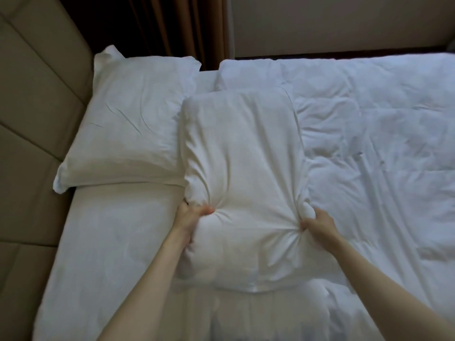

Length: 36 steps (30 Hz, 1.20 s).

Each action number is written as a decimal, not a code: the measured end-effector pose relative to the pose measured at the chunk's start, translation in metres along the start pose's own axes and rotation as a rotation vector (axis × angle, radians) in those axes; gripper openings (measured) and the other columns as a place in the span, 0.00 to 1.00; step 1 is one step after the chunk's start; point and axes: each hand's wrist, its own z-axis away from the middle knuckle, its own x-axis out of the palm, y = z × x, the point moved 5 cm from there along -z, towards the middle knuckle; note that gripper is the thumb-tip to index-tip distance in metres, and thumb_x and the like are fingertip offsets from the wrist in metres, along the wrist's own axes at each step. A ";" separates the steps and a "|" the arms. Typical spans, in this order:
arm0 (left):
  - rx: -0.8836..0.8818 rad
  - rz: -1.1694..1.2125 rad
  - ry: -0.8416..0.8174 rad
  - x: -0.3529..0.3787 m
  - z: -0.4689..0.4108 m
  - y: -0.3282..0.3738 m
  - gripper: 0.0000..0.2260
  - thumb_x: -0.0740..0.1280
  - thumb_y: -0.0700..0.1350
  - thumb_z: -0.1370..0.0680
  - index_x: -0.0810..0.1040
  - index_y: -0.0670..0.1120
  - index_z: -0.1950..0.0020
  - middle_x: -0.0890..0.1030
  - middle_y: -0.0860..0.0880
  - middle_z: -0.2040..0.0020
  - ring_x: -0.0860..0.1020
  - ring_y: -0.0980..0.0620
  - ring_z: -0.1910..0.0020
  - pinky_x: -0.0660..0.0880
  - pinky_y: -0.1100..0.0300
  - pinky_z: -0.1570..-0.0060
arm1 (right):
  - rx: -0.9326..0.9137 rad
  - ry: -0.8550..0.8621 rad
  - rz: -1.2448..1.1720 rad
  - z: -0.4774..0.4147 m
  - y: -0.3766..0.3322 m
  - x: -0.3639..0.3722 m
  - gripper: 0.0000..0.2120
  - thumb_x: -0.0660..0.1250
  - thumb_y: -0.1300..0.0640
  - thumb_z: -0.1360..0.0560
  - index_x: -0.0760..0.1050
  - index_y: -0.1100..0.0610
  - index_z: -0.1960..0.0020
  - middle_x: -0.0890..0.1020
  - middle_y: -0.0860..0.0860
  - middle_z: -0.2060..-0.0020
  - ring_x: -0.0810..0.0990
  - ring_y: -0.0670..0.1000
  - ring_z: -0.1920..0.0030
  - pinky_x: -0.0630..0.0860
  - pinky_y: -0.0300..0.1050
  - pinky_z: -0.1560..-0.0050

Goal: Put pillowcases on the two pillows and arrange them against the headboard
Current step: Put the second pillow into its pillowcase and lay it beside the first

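Note:
A white pillow in its pillowcase [241, 168] is held in front of me above the bed, long side running away from me. My left hand [190, 216] grips a bunch of the fabric on its left side. My right hand [318, 223] grips a bunch on its right side, and creases fan out from both grips. A second cased white pillow [128, 126] lies flat against the beige padded headboard [32, 107] at the left. The near open end of the held pillowcase hangs loose at the bottom.
A crumpled white duvet [369, 143] covers the right part of the bed. A white sheet [105, 242] covers the mattress on the left. Brown curtains [187, 28] and a beige wall [332, 23] stand beyond the bed.

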 end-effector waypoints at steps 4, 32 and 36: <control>-0.018 -0.011 -0.051 -0.017 0.040 -0.033 0.27 0.76 0.39 0.47 0.81 0.44 0.48 0.84 0.43 0.48 0.83 0.46 0.51 0.79 0.55 0.50 | 0.008 -0.049 -0.015 0.029 0.020 0.005 0.20 0.57 0.45 0.35 0.75 0.61 0.71 0.78 0.56 0.73 0.77 0.56 0.66 0.71 0.48 0.60; -0.254 -0.198 -0.094 -0.028 -0.075 -0.041 0.53 0.74 0.56 0.31 0.39 0.42 0.23 0.69 0.42 0.28 0.73 0.43 0.33 0.70 0.48 0.33 | 0.104 -0.118 -0.169 -0.041 -0.021 0.054 0.60 0.76 0.46 0.35 0.33 0.52 0.24 0.65 0.62 0.28 0.67 0.60 0.30 0.64 0.47 0.32; -0.154 -0.038 0.009 -0.018 -0.066 -0.037 0.23 0.75 0.47 0.31 0.75 0.40 0.39 0.81 0.41 0.40 0.81 0.48 0.53 0.77 0.59 0.57 | 0.064 -0.039 -0.205 -0.039 -0.021 0.049 0.55 0.77 0.48 0.39 0.45 0.48 0.24 0.69 0.59 0.30 0.71 0.60 0.34 0.69 0.46 0.39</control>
